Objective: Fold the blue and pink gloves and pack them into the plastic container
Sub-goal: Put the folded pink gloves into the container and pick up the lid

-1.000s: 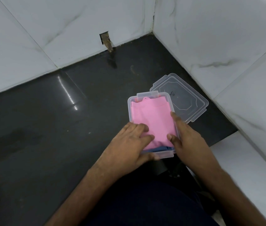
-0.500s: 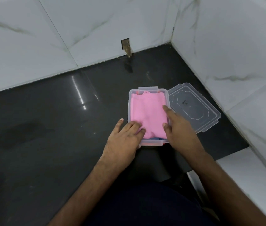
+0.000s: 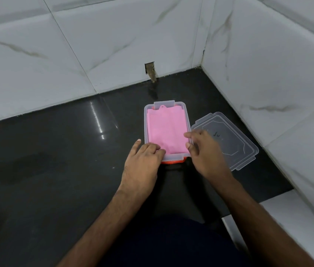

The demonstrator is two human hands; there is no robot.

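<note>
Lifted off the pink cloth since a moment ago: right hand [image 3: 206, 151], fingers loose and apart, holding nothing, now just over the container's right rim. Left hand [image 3: 144, 158], near, fingers straight, pressing the near-left corner of the clear rectangular plastic container [image 3: 146, 120]. Folded pink glove [image 3: 165, 130] inside, on top; blue glove not visible. Packing step apparently done; next, probably fetching the clear plastic lid [image 3: 235, 143] lying right.

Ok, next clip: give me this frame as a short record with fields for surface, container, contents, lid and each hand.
surface: dark glossy counter in a white tiled corner
container: clear plastic container, open
contents: folded pink glove on top; blue glove not visible
lid: clear lid off, lying right of the container
left hand: fingers on the near left corner
right hand: relaxed, at the container's right edge
</note>
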